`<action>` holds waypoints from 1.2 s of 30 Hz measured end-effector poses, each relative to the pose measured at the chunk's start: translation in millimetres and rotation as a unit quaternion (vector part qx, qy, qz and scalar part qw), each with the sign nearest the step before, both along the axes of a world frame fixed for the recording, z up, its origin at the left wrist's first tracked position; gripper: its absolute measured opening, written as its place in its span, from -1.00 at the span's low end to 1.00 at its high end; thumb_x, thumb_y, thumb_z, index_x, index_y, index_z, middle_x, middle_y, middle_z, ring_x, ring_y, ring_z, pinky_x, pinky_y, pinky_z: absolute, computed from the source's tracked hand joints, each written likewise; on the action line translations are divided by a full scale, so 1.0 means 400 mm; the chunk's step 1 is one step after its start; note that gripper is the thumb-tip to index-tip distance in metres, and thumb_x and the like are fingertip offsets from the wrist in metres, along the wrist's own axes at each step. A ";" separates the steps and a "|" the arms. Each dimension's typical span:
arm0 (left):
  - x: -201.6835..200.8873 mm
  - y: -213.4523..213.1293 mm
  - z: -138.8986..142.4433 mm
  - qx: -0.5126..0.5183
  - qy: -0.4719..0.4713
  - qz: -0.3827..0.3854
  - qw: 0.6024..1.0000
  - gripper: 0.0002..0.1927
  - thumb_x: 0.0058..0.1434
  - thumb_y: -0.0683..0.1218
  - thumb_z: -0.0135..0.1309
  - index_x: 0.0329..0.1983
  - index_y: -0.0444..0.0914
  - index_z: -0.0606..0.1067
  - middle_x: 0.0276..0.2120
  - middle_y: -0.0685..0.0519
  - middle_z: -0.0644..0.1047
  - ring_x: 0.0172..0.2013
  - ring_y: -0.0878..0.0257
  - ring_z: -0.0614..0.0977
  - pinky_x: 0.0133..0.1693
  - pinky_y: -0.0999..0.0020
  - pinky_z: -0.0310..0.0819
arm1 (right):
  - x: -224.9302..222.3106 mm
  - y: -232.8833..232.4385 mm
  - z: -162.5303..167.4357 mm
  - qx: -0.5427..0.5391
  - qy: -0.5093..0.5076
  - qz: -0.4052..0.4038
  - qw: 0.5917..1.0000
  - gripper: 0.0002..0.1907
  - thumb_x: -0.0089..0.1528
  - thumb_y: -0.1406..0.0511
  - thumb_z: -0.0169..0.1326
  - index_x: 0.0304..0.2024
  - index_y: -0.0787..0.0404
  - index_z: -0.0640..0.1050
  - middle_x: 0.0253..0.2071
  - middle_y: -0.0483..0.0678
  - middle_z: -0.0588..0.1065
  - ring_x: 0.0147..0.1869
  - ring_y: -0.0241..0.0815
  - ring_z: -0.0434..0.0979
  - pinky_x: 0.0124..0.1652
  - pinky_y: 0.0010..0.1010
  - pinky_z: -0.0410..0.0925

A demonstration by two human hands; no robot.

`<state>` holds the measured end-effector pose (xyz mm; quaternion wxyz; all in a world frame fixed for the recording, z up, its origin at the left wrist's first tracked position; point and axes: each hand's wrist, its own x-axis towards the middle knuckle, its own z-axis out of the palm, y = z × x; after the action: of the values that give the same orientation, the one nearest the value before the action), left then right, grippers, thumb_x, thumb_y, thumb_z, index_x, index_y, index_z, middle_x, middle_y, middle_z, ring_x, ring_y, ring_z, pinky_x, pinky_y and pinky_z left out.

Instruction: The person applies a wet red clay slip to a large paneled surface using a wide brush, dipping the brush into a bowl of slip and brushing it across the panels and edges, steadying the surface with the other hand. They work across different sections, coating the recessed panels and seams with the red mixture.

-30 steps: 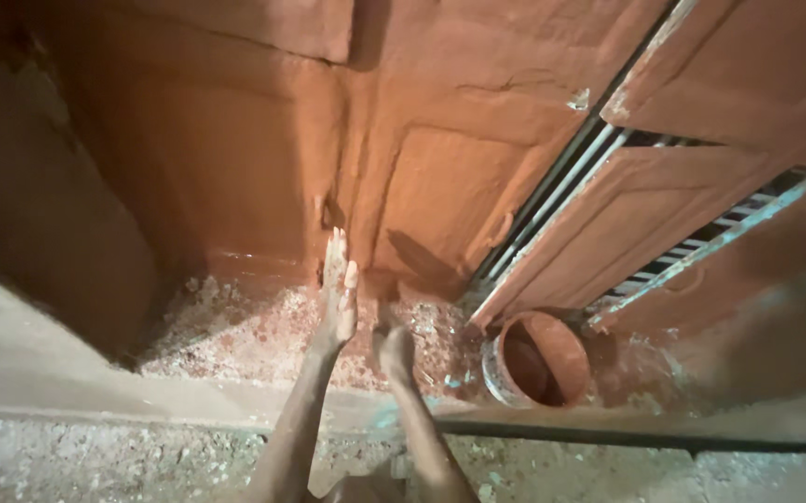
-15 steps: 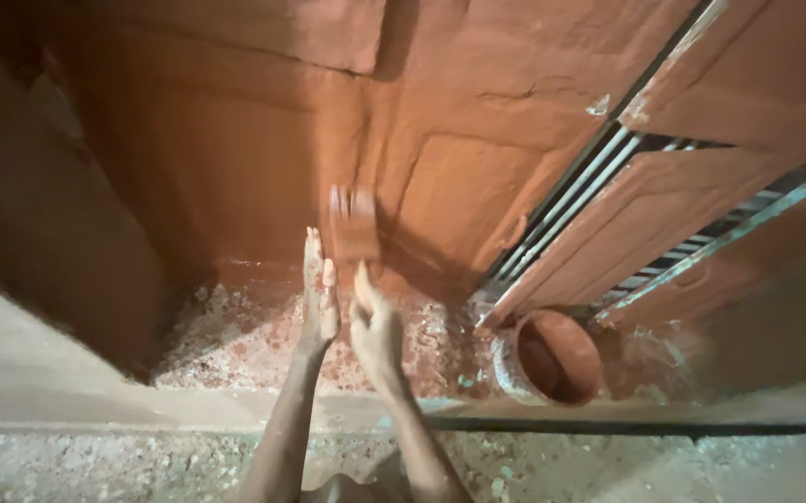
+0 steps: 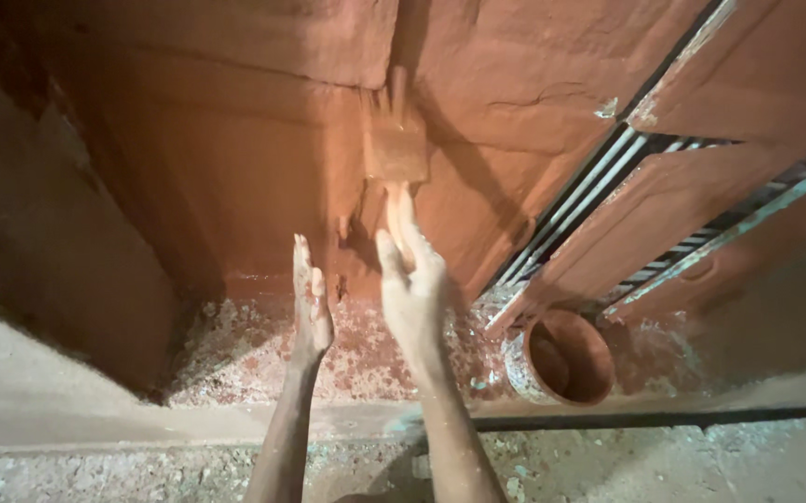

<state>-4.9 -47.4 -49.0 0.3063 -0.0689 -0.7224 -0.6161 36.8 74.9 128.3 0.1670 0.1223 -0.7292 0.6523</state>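
— While we look down past our own forearms, what is the right hand (image 3: 412,284) doing?

— It grips the handle of a paintbrush (image 3: 396,154), fingers wrapped round the lower end. So the hand is closed on the brush, not spread.

— And where does the brush lie from that grip?

— Straight beyond it, away from us and up the picture. Its long axis runs nearly upright in the view, handle at the bottom in our fingers, the broad head at the top, pressed against or just at the red-brown painted wall (image 3: 235,158). We cannot tell for sure whether the bristles touch.

— The left hand (image 3: 310,303)?

— Flat and open, fingers together and pointing up, holding nothing. It stands just beside the right hand, to its left and a little lower, apart from the brush handle. Of the two, our right hand is plainly the nearer one: it has the brush, and the left only flanks it.

— What lies about us?

— A paint bucket (image 3: 561,359), round and coated red-brown inside, sits on the speckled floor (image 3: 254,349) to the right of our right wrist, well below the brush head. Behind it lean painted panels with pale metal grilles (image 3: 589,191). A pale ledge (image 3: 68,401) crosses the view under our arms.
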 end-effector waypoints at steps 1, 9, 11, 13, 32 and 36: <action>-0.004 -0.004 0.011 -0.002 0.010 0.001 1.000 -0.26 0.54 0.24 -0.54 0.59 -0.31 -0.09 0.60 -0.15 -0.13 0.58 0.00 -0.13 0.52 0.09 -0.31 | 0.003 -0.022 0.008 0.011 0.012 -0.002 1.000 -0.42 0.38 0.43 -0.11 0.45 0.29 0.15 0.48 0.11 0.20 0.54 -0.07 0.24 0.37 -0.33 0.15; -0.060 -0.106 0.049 0.056 0.084 0.082 0.992 -0.13 0.46 0.44 -0.75 0.64 -0.17 -0.15 0.62 -0.09 -0.18 0.61 0.00 -0.15 0.56 -0.03 -0.33 | 0.049 -0.139 -0.139 -0.017 -0.250 0.065 0.966 -0.35 0.37 0.35 -0.09 0.52 -0.03 0.21 0.35 0.18 0.21 -0.56 -0.35 0.24 -0.61 -0.59 0.17; -0.068 -0.093 0.055 0.062 0.102 0.081 0.990 -0.12 0.45 0.45 -0.77 0.64 -0.16 -0.16 0.63 -0.08 -0.18 0.61 0.01 -0.15 0.58 -0.03 -0.34 | 0.025 -0.098 -0.158 -0.096 -0.314 0.119 0.937 -0.37 0.40 0.40 0.00 0.53 0.04 0.30 0.10 0.65 0.10 -0.58 -0.51 0.11 -0.64 -0.68 0.02; -0.071 -0.065 0.072 0.068 0.108 0.055 0.990 -0.08 0.42 0.47 -0.82 0.65 -0.17 -0.18 0.63 -0.08 -0.21 0.61 0.01 -0.18 0.56 -0.03 -0.36 | -0.012 -0.020 -0.153 -0.211 -0.251 0.172 0.929 -0.35 0.37 0.40 -0.06 0.53 0.03 0.23 0.31 -0.04 0.30 -0.58 -0.58 0.10 -0.62 -0.75 0.04; -0.049 0.142 0.292 -0.024 0.134 -0.004 0.991 -0.27 0.59 0.23 -0.56 0.62 -0.32 -0.11 0.63 -0.14 -0.14 0.63 0.01 -0.15 0.59 0.07 -0.34 | -0.005 0.191 0.050 -0.291 -0.221 0.214 0.906 -0.30 0.30 0.43 -0.15 0.51 0.02 0.16 0.53 -0.06 0.20 -0.66 -0.60 0.13 -0.72 -0.75 0.06; -0.052 0.165 0.339 -0.077 0.126 0.014 0.989 -0.27 0.58 0.22 -0.54 0.63 -0.32 -0.12 0.62 -0.16 -0.14 0.62 -0.01 -0.14 0.59 0.07 -0.34 | -0.045 0.371 0.091 -0.394 -0.089 0.081 0.911 -0.34 0.40 0.43 -0.12 0.57 0.08 0.23 -0.23 -0.20 0.41 -0.59 -0.55 0.09 -0.66 -0.71 0.02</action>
<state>-25.6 18.6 86.5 0.3972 -0.1593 -0.7245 -0.5404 18.9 223.2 164.7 0.0826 0.0469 -0.4124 0.9061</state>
